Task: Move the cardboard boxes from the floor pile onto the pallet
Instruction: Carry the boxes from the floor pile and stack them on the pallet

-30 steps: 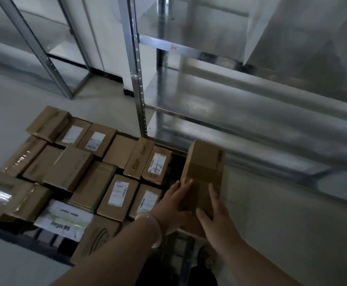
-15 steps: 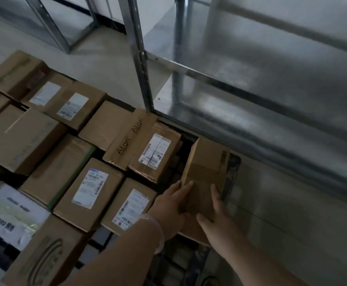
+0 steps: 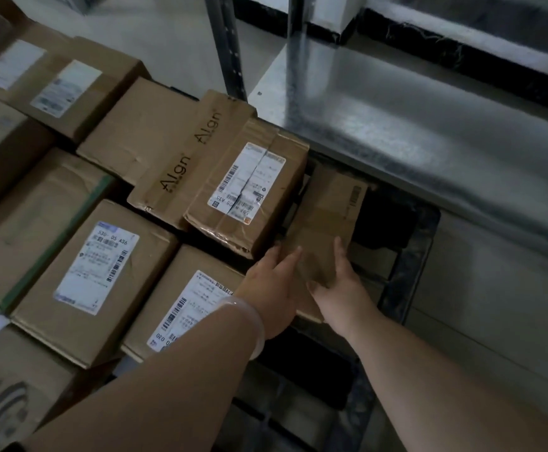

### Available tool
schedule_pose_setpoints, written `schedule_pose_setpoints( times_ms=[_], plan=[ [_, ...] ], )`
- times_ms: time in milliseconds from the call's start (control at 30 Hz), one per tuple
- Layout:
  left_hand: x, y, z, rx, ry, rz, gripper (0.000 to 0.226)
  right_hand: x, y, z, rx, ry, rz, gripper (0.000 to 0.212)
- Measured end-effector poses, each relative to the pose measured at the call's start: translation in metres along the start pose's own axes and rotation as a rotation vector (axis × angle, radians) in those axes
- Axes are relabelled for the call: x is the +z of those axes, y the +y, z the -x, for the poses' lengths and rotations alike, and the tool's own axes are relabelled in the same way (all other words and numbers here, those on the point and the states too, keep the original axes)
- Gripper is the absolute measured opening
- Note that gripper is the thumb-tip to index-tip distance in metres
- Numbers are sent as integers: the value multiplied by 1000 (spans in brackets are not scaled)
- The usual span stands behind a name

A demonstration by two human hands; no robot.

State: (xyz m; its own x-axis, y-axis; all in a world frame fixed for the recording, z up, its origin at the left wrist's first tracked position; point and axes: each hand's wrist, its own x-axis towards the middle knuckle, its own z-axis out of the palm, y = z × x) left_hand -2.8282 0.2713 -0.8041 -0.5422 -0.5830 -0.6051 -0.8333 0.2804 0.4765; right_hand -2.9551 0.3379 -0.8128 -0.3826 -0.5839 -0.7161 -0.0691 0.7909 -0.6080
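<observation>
Dim room, grey floor (image 3: 175,37), galvanised metal shelving (image 3: 396,119).
</observation>
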Motion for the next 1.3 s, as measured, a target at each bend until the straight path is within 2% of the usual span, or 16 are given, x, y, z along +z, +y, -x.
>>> schedule_pose_setpoints(
  times_ms=[100, 233, 400, 633, 800, 933, 1067, 1300],
  plan=[
    [4, -4, 8, -5, 5, -21, 81, 6, 9, -6, 27, -45, -70, 91],
    [12, -14, 31, 94, 103, -127, 80, 3, 27, 8, -71, -3, -39, 83],
    [22, -26, 43, 128, 11, -504, 78, 9, 37, 21, -49, -17, -20, 80],
    [8, -31, 19, 66, -15, -647, 78, 10, 4, -6, 15, -23, -14, 82],
    [-7, -31, 31, 83, 20, -610, 78, 7, -5, 10, -62, -36, 165, 86],
    [-39, -28, 65, 54, 78, -486, 82, -4, -26, 56, -221, -48, 528, 99],
    [-101, -21, 113, 55, 223, -464, 87, -17, -84, 111, -369, -46, 808, 108],
    [-229, 10, 249, 51, 407, -427, 95, -29, -209, 267, -565, 40, 966, 110]
  ],
)
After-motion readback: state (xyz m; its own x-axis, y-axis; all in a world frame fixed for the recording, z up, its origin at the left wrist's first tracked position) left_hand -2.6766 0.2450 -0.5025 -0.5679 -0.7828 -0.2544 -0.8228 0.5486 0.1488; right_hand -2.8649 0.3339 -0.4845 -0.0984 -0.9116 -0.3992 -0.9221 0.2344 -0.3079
